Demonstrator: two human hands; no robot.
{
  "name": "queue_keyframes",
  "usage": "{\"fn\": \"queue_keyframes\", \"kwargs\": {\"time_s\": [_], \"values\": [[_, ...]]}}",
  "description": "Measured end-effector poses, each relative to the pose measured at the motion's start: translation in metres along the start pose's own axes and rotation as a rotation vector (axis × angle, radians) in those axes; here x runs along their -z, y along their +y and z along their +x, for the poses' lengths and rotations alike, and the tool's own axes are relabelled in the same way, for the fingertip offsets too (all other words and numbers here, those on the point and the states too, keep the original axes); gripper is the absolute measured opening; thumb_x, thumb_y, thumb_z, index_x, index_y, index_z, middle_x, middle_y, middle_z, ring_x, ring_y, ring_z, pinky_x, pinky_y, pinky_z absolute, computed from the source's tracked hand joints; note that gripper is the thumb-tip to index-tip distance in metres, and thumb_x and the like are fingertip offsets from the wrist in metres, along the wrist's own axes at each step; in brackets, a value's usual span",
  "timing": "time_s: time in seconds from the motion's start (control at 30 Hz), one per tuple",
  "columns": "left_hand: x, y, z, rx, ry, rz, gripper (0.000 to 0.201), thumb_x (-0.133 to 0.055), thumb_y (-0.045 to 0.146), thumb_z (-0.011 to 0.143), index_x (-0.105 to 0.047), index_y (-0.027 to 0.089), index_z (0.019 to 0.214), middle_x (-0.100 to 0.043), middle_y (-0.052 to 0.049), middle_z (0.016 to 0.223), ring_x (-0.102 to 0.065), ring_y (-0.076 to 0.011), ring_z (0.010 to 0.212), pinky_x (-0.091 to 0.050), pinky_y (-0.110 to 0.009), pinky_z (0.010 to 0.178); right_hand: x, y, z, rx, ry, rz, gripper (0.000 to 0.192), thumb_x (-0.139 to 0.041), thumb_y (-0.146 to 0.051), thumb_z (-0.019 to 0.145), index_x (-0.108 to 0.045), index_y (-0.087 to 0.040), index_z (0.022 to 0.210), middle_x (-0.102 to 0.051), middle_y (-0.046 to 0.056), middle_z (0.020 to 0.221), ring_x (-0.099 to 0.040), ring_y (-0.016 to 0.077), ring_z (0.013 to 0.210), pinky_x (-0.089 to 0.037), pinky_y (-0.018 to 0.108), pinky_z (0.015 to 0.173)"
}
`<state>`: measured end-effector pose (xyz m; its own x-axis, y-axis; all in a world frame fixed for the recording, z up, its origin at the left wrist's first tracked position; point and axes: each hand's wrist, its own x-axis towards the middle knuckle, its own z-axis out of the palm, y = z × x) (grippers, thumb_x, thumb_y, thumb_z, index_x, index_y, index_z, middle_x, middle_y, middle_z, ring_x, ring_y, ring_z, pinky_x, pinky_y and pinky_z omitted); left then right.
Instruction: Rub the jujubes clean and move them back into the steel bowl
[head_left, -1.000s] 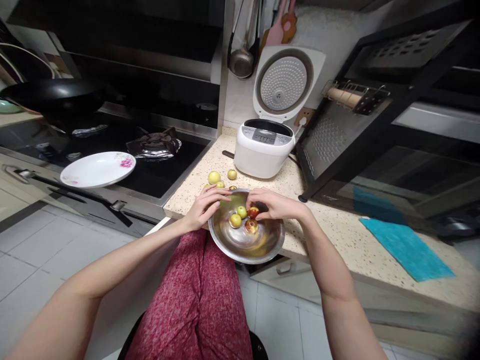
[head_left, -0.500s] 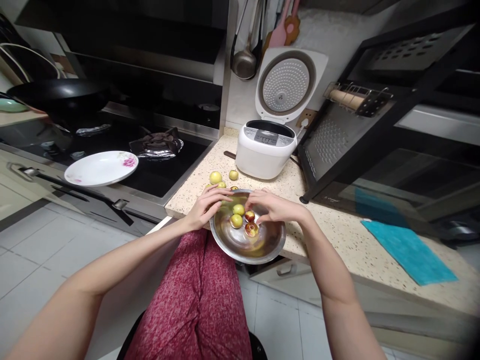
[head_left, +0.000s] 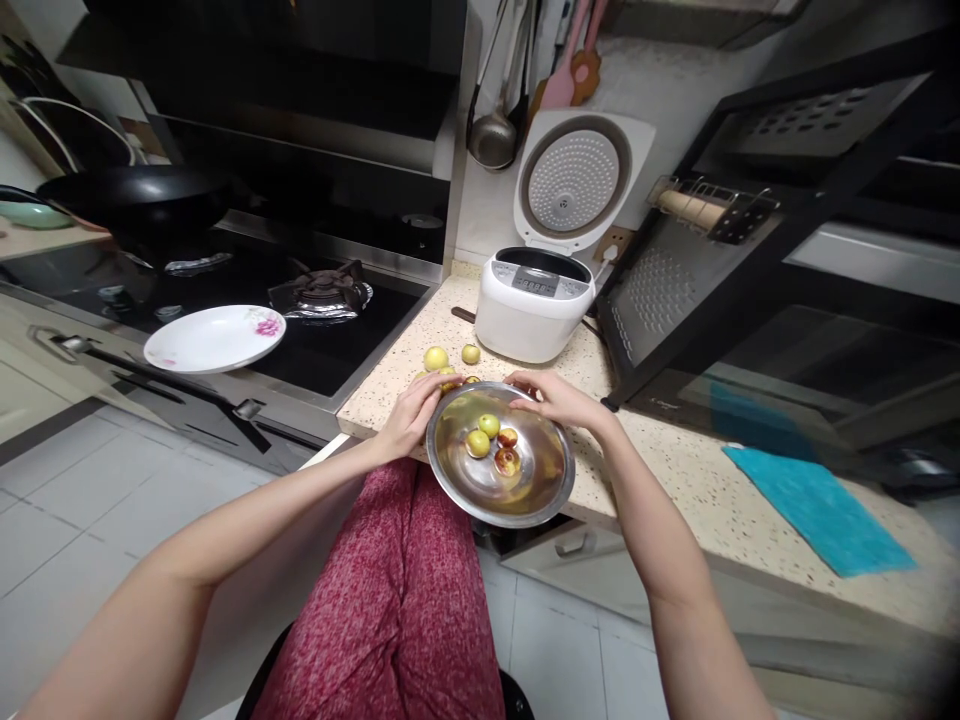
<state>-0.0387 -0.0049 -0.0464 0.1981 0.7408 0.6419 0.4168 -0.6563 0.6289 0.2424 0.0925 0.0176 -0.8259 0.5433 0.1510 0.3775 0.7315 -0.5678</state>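
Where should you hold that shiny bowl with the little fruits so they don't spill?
Probably by the thin rim, one hand on each side, coming in from left and right. The bowl is round and smooth with no handles, and it juts past the counter edge. The left hand and right hand already sit at its rim.

Your right hand (head_left: 559, 400) is out of the bowl (head_left: 525, 495) now and rests on its far rim with the red fruit (head_left: 508, 437) let go inside, while your left hand (head_left: 412, 415) has slid onto the near-left rim.
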Motion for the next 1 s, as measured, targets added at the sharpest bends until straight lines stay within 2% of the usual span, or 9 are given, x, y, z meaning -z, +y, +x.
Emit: {"fn": "queue_keyframes", "kwargs": {"time_s": [0.13, 0.3, 0.4, 0.47, 0.6, 0.77, 0.87, 1.0], "values": [[-0.004, -0.004, 0.000, 0.001, 0.021, 0.093, 0.037, -0.039, 0.026, 0.110, -0.061, 0.022, 0.139, -0.071, -0.011, 0.135, -0.065, -0.0244, 0.128, -0.048, -0.050, 0.117, 0.006, 0.004, -0.003, -0.022, -0.021, -0.005, 0.032, -0.065, -0.044, 0.097, -0.072, -0.017, 0.114, -0.077, 0.010, 0.109, -0.069, 0.0252, 0.092, -0.052, 0.035, 0.082], [-0.010, -0.008, 0.002, -0.047, -0.069, 0.290, 0.040, -0.043, 0.021, 0.107, -0.057, 0.022, 0.144, -0.066, -0.010, 0.145, -0.058, -0.0258, 0.139, -0.034, -0.057, 0.126, 0.010, 0.014, -0.005, -0.061, 0.052, -0.030, 0.035, -0.070, -0.038, 0.092, -0.074, -0.020, 0.122, -0.078, 0.011, 0.118, -0.072, 0.0278, 0.099, -0.057, 0.040, 0.085], [-0.013, -0.009, 0.001, -0.071, -0.141, 0.409, 0.044, -0.046, 0.020, 0.104, -0.056, 0.022, 0.148, -0.063, -0.011, 0.149, -0.052, -0.0288, 0.145, -0.030, -0.059, 0.126, 0.010, 0.012, -0.003, 0.049, 0.117, -0.010, 0.040, -0.073, -0.039, 0.093, -0.073, -0.024, 0.130, -0.075, 0.011, 0.129, -0.070, 0.0301, 0.116, -0.055, 0.046, 0.102], [-0.014, -0.011, 0.001, -0.084, -0.146, 0.462, 0.044, -0.047, 0.018, 0.103, -0.057, 0.021, 0.146, -0.065, -0.011, 0.145, -0.052, -0.0301, 0.144, -0.031, -0.059, 0.125, 0.009, 0.008, -0.001, 0.132, 0.133, 0.010, 0.036, -0.069, -0.040, 0.097, -0.074, -0.026, 0.130, -0.074, 0.010, 0.132, -0.068, 0.0297, 0.122, -0.051, 0.049, 0.110], [-0.016, -0.016, -0.002, -0.065, -0.070, 0.514, 0.039, -0.049, 0.018, 0.102, -0.062, 0.021, 0.139, -0.067, -0.013, 0.133, -0.060, -0.0298, 0.128, -0.036, -0.060, 0.121, 0.001, 0.004, 0.003, 0.212, 0.148, 0.050, 0.027, -0.062, -0.038, 0.103, -0.079, -0.028, 0.122, -0.077, 0.010, 0.126, -0.070, 0.0275, 0.120, -0.053, 0.050, 0.107], [-0.016, -0.022, -0.003, -0.053, -0.013, 0.437, 0.035, -0.049, 0.017, 0.103, -0.065, 0.020, 0.134, -0.063, -0.014, 0.126, -0.059, -0.0291, 0.121, -0.038, -0.061, 0.119, -0.007, 0.005, 0.006, 0.196, 0.179, 0.069, 0.025, -0.061, -0.032, 0.102, -0.081, -0.027, 0.116, -0.078, 0.010, 0.123, -0.072, 0.0256, 0.116, -0.056, 0.048, 0.103], [-0.015, -0.020, -0.004, -0.036, 0.021, 0.339, 0.032, -0.052, 0.021, 0.104, -0.065, 0.022, 0.133, -0.063, -0.013, 0.127, -0.056, -0.0295, 0.125, -0.042, -0.058, 0.116, -0.009, 0.003, 0.006, 0.172, 0.182, 0.075, 0.024, -0.062, -0.032, 0.102, -0.082, -0.026, 0.115, -0.079, 0.010, 0.122, -0.073, 0.0250, 0.115, -0.057, 0.046, 0.103], [-0.011, -0.013, -0.004, -0.024, 0.126, 0.215, 0.032, -0.052, 0.025, 0.106, -0.064, 0.023, 0.135, -0.060, -0.012, 0.127, -0.058, -0.0274, 0.124, -0.051, -0.051, 0.110, -0.011, 0.002, 0.007, 0.169, 0.194, 0.074, 0.025, -0.062, -0.032, 0.102, -0.081, -0.025, 0.116, -0.079, 0.010, 0.123, -0.073, 0.0258, 0.116, -0.056, 0.046, 0.104]]}}
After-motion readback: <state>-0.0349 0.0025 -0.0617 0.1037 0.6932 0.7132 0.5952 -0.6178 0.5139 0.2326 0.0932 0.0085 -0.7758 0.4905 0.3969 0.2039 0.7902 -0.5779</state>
